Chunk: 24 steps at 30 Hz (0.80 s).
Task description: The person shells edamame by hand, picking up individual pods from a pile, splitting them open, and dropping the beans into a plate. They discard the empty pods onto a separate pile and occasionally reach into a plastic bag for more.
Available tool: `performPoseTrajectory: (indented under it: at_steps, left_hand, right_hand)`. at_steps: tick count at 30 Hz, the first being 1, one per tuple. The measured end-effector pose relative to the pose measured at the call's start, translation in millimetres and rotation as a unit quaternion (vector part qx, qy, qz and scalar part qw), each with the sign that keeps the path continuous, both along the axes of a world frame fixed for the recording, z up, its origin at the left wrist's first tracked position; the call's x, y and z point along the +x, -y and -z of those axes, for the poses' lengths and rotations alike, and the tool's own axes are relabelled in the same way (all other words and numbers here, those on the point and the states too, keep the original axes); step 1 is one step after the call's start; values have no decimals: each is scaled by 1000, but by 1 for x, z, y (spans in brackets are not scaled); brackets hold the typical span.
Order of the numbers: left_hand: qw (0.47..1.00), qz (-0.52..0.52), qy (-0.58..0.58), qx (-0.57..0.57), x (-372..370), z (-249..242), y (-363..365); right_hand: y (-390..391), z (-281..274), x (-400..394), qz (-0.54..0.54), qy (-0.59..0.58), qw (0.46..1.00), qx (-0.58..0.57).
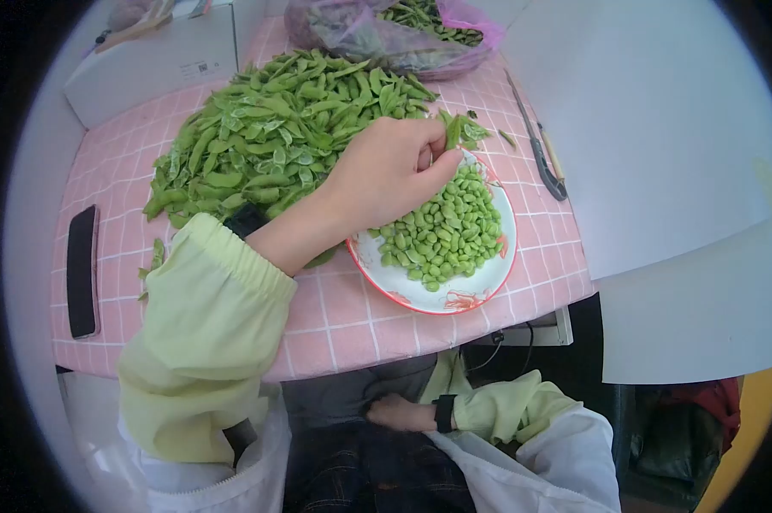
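Note:
My left hand (392,168) reaches over the far left side of a white plate (392,275) with a red rim. Its thumb and forefinger pinch a green soybean pod (453,132). Shelled green soybeans (444,229) are heaped on the plate, partly hidden by that hand. A large pile of soybean pods (262,128) lies beside and behind my left wrist. Down at my lap, my right hand (399,414) rests against dark clothing, below the table edge. Its fingers look curled, and whatever they may hold is hidden.
A purple plastic bag (343,43) with more pods stands behind the pile. A black-handled knife (544,167) lies on the right, a phone (83,272) on the left. At the back left is a white box (159,73). Pink checked cloth (343,329) covers the table.

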<state>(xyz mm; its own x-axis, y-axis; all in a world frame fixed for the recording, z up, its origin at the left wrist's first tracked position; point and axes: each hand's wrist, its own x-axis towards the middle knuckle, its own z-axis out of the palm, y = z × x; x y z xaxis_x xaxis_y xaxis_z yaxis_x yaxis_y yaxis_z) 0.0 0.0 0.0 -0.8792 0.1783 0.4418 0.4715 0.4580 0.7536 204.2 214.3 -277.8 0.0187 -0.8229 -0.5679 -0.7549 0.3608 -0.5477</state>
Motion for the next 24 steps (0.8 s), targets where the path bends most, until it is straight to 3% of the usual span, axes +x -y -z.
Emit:
performPoseTrajectory:
  at_steps: [5, 8, 11, 14, 17, 18, 20, 22, 24]
  left_hand:
    - [1000, -1, 1, -9, 2, -1, 2]
    - [1000, -3, -9, 10, 1, 0, 2]
    - [1000, -1, -23, 1, 1, 2, 2]
    - [1000, -2, 2, -14, 3, -4, 3]
    - [1000, -3, -19, -4, 1, 1, 2]
    - [1000, -2, -13, -5, 1, 0, 1]
    - [1000, -3, -2, -6, 2, -1, 1]
    - [1000, -3, -10, -16, 3, 0, 0]
    - [1000, 0, -15, -22, 2, -1, 0]
  right_hand:
    - [14, -7, 1, 7, -135, 991, 3]
    - [9, -8, -9, 14, -17, 999, 24]
    - [-11, 5, 8, 32, 36, 992, -116]
    - [8, -23, -1, 40, -73, 997, 3]
    - [18, -41, -24, 15, -31, 996, 85]
    - [16, -50, -29, 35, -2, 997, 64]
    - [2, -81, -42, 74, 56, 995, 24]
    - [10, -169, -66, 113, 126, 982, 84]
    - [-3, -217, -82, 57, 139, 986, -69]
